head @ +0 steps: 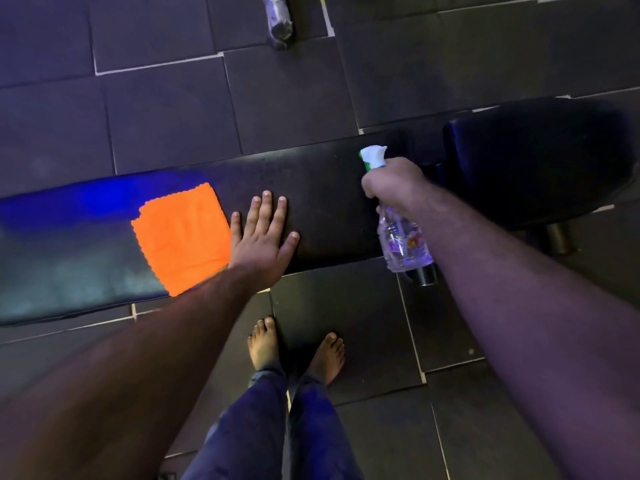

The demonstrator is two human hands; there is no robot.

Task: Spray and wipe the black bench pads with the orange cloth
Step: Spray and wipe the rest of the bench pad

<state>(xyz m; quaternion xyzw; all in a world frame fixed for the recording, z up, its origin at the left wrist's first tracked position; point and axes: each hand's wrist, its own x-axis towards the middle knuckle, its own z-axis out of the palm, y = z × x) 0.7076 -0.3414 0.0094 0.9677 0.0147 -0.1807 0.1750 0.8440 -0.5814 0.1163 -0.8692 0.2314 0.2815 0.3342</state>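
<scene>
A long black bench pad (322,188) runs across the middle of the view, with a blue light reflection at its left end. A second, shorter black pad (530,157) sits to its right. The folded orange cloth (181,237) lies flat on the long pad. My left hand (263,237) rests palm down on the pad just right of the cloth, fingers spread, holding nothing. My right hand (394,181) grips a clear spray bottle (401,240) with a white and green nozzle, held over the right end of the long pad, nozzle pointing left.
The floor is dark rubber tiles (166,109) with pale seams. A wrapped cylindrical object (277,19) lies on the floor at the top. Bench legs (424,275) show under the pads. My bare feet (298,348) stand close to the bench's near edge.
</scene>
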